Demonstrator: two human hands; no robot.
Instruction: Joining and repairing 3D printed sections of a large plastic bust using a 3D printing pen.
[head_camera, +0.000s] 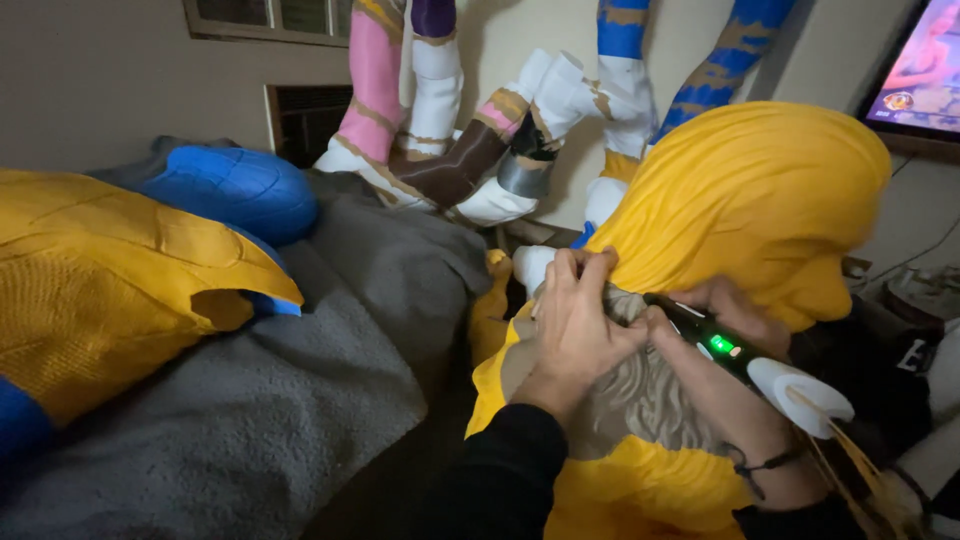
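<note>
Sleeves: black, at the bottom edge, nearest the camera, one on each forearm.
Yellow hood piece (760, 190): largest thing in hand, a big hollow-looking sculpted shell with a grey-tan textured patch (640, 400) below it; it lies at the right of the frame, against the grey blanket (300, 400). Probably stiff and light for its bulk, with a painted skin that could scuff (best steadied by flat palms on the broad yellow curve, not by the thin lower edge).
Yellow and blue armour part (110, 290): on the blanket at left, well apart from the hands.
Left hand (575, 320): spread on the textured patch, fingers pressed together at the hood's lower rim, pinching or bracing there; I cannot tell which.
Right hand (735, 312): partly tucked under the hood, closed round a black pen-like tool (705, 335) with a green light.
Tool: slim, rigid, easily held like a pen; its tip is hidden.
</note>
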